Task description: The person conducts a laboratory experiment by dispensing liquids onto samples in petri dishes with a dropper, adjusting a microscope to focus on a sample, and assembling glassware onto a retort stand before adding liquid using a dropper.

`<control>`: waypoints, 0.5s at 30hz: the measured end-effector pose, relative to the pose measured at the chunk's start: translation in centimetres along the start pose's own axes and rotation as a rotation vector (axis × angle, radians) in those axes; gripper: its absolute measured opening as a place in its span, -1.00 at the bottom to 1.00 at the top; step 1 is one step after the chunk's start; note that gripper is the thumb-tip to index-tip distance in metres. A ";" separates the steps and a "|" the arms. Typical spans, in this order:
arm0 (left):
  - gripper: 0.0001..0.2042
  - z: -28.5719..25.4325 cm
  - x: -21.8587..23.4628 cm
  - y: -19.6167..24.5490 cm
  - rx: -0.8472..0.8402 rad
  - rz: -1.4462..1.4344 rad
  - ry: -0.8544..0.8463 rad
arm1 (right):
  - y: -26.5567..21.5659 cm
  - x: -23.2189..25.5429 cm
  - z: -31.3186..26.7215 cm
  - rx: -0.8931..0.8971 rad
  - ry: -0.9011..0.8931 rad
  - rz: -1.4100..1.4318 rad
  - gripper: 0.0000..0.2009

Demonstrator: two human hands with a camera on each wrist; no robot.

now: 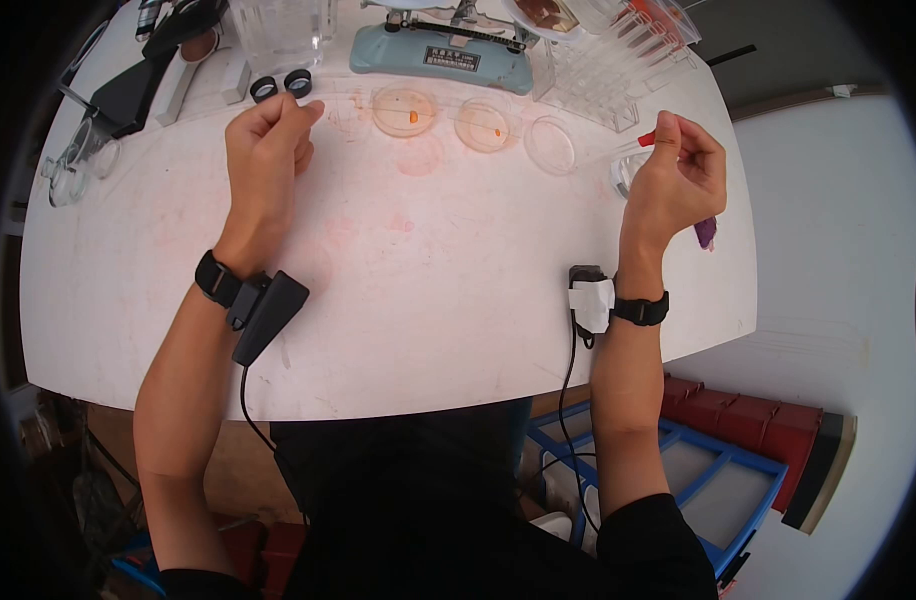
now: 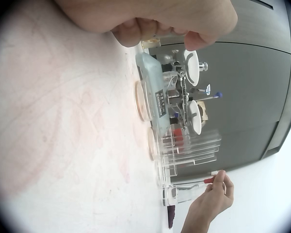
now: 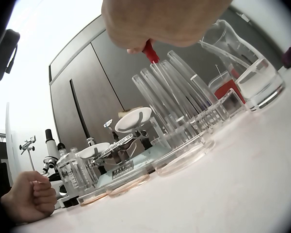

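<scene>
My right hand [image 1: 678, 185] pinches the red rubber bulb of a dropper [image 1: 647, 140]. Its glass tube slants left toward a clear petri dish [image 1: 551, 145]. Two more petri dishes, a middle one [image 1: 483, 147] and a left one [image 1: 386, 127], each hold a small orange piece. Over the table, left of the dishes, my left hand [image 1: 263, 165] has its fingers curled into the palm, with nothing seen in it. A glass beaker [image 3: 262, 87] with clear liquid stands close to the right hand, mostly hidden by it in the head view.
Behind the dishes stands a blue balance scale [image 1: 378, 55]. A clear rack [image 1: 623, 112] of test tubes is at back right. Bottles [image 3: 70, 170] and a microscope [image 3: 51, 150] stand at back left. A dark purple piece [image 1: 707, 233] lies near the right edge.
</scene>
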State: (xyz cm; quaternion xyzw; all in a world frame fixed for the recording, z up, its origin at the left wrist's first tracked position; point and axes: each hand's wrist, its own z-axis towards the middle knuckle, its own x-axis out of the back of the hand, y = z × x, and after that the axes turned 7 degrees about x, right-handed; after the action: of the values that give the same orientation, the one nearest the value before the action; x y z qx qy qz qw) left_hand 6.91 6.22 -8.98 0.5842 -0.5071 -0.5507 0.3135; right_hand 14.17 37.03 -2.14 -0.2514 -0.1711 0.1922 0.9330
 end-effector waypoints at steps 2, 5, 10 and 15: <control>-0.61 0.0 0.0 0.0 -0.003 -0.002 -0.003 | 0.0 0.1 0.1 -0.001 0.000 0.005 -0.89; -0.61 0.0 0.0 0.0 0.000 0.004 -0.001 | -0.2 0.1 0.1 -0.010 0.003 0.009 -0.89; -0.62 -0.1 -0.1 0.2 0.006 0.005 0.001 | -0.1 0.1 0.2 -0.016 0.004 0.005 -0.89; -0.61 -0.1 -0.2 0.3 0.008 0.006 0.005 | -0.2 0.1 0.1 -0.028 0.006 0.015 -0.89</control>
State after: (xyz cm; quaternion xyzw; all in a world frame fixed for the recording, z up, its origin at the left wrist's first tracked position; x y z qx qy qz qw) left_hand 7.01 6.32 -8.65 0.5854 -0.5103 -0.5461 0.3141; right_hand 14.22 36.97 -1.93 -0.2662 -0.1690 0.1963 0.9285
